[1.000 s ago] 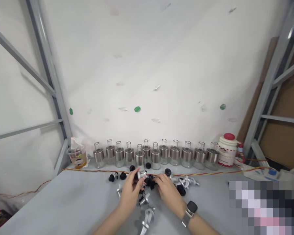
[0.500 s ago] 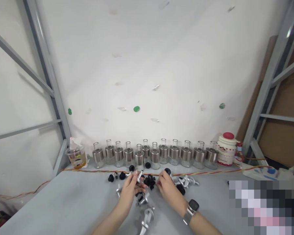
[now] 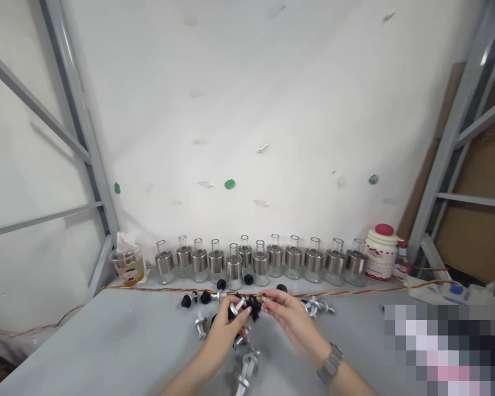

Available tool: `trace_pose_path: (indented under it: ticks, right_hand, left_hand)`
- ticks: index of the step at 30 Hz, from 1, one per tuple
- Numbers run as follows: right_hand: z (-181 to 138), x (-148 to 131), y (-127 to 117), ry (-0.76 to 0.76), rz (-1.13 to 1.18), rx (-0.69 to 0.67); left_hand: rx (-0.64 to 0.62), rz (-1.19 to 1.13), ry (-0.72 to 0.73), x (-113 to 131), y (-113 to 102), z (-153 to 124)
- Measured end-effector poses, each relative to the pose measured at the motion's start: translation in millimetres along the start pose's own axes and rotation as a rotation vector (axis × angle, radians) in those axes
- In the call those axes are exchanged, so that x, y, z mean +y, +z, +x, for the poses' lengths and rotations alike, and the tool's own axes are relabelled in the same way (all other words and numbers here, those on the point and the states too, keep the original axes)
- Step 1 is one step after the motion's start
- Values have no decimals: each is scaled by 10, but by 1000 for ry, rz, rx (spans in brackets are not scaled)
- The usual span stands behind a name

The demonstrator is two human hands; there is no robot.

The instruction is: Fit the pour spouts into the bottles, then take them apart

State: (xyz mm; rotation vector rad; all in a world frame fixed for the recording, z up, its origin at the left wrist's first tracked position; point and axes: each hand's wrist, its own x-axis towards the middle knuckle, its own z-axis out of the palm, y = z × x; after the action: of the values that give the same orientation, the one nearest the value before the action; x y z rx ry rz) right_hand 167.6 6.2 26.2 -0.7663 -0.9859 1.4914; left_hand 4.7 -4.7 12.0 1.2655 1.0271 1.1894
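From the head camera, we look down on two hands over the middle of a grey table (image 3: 119, 341). The left hand (image 3: 224, 326) has its grip closed around a silver-and-black fitting (image 3: 237, 306) — thumb on the near side, fingers curled behind — just left of a small heap of black pieces (image 3: 254, 309). The right hand (image 3: 296, 320), on the other side of that heap, has thumb and fingertips brought together in a pinch. Its grip seems to hold a small dark piece (image 3: 264, 296), though the fingers cover most of it and we cannot make out its shape. A grey watch band (image 3: 330, 364) circles the right wrist.

Around the hands we see more silver fittings: one lies left of the left hand (image 3: 200, 325), others near the table's front edge (image 3: 246, 371) and beyond the right hand (image 3: 313, 307). Black caps (image 3: 248, 279) lie scattered farther back, some beside a red-and-yellow twisted wire (image 3: 346, 292) that runs across the table.

Behind the wire, twelve glass bottles (image 3: 234, 265) with metal collars stand upright in an uneven row before the white wall (image 3: 297, 110) — a plastic cup (image 3: 127, 269) left of them, a red-topped jar (image 3: 381, 256) at their right end.
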Motion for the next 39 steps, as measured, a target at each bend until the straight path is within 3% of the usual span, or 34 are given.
trace_pose_path:
  ticks: [6, 15, 21, 25, 30, 33, 36, 39]
  right_hand:
    - [31, 46, -48, -2, -25, 53]
    - [-29, 142, -27, 209, 245, -83]
    - [-63, 151, 0, 251, 208, -126]
    - [-30, 179, -8, 177, -42, -154]
    - [-20, 147, -30, -169, -603, -162]
    - [-86, 41, -13, -291, -880, -235]
    - [-133, -33, -2, -305, -1023, -297]
    - [-125, -9, -18, -242, -988, -295]
  left_hand:
    - [44, 53, 27, -38, 2, 22]
    - [28, 190, 96, 1, -23, 9]
    - [42, 343, 197, 45, -27, -28]
    - [-27, 334, 73, 17, -9, -41]
    - [-127, 230, -39, -54, -1, -31]
    - [-162, 155, -72, -81, -12, -23]
    - [-206, 92, -73, -94, -19, -23]
    - [-221, 94, -64, -96, -12, -23]
